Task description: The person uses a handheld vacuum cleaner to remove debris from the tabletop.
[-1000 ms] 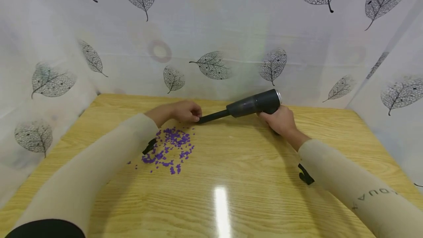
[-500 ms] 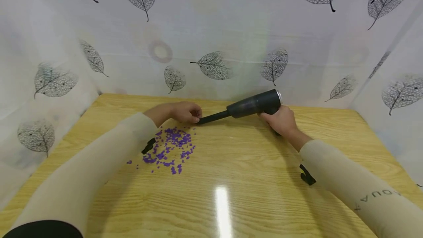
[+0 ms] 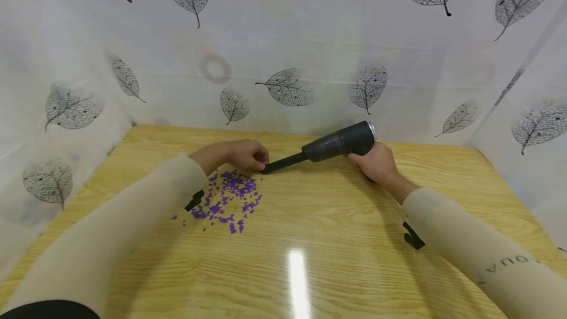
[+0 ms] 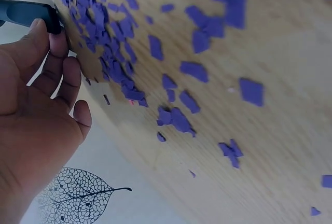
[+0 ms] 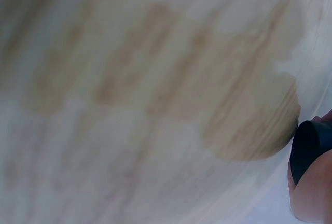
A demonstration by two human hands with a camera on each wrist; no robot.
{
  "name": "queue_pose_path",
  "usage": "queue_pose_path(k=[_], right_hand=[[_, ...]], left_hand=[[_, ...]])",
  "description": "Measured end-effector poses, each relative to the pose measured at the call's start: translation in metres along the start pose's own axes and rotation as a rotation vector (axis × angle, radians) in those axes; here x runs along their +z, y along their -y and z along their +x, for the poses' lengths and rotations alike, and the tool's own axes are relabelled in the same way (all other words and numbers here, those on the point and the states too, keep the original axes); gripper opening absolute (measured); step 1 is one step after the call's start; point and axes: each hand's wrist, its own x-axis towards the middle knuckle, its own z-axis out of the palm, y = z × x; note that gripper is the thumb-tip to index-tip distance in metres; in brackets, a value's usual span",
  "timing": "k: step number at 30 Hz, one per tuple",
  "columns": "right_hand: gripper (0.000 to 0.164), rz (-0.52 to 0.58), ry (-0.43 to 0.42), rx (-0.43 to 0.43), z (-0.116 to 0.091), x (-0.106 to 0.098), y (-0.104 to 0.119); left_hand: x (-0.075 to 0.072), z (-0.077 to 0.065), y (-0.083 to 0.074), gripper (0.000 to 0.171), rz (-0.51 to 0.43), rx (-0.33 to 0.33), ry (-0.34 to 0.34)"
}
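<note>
A black handheld vacuum cleaner (image 3: 332, 143) with a long thin nozzle (image 3: 285, 162) lies slanted across the far part of the table. My right hand (image 3: 375, 162) grips its handle; in the right wrist view only part of that hand (image 5: 314, 190) and the black handle end (image 5: 306, 143) show at the right edge. The thumb and fingers of my left hand (image 3: 249, 155) pinch the nozzle's tip, as the left wrist view also shows on the dark tip (image 4: 39, 15). Many scraps of purple paper (image 3: 236, 184) lie scattered just in front of the left hand and nozzle tip.
The wood-grain table (image 3: 336, 225) reaches back to a pale curtain (image 3: 310, 38) printed with leaves, close behind the vacuum cleaner. Dark straps (image 3: 414, 236) hang at both wrists. A few stray scraps (image 3: 174, 217) lie beside the left sleeve.
The nozzle tip and my left hand have shifted slightly toward me, closer to the purple scraps, and the vacuum cleaner's body has tilted a little with them. The right hand keeps its grip.
</note>
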Motion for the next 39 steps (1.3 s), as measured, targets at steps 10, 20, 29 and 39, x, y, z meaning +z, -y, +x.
queue_pose_path(k=[10,20,29,39], right_hand=[[0.048,-0.010,-0.004,-0.001,-0.004,-0.001,-0.001],[0.045,-0.004,-0.007,-0.028,-0.007,-0.001,0.001],[0.044,0.012,0.009,-0.024,-0.008,0.001,0.004],[0.046,-0.001,-0.002,-0.044,-0.010,0.002,0.003]], left_hand=[[0.008,-0.008,0.001,0.011,-0.028,0.037,-0.032],[0.010,-0.013,0.001,0.007,-0.023,0.072,-0.028],[0.013,-0.021,0.000,0.007,-0.006,0.073,-0.035],[0.020,-0.025,-0.005,0.008,-0.028,0.091,-0.041]])
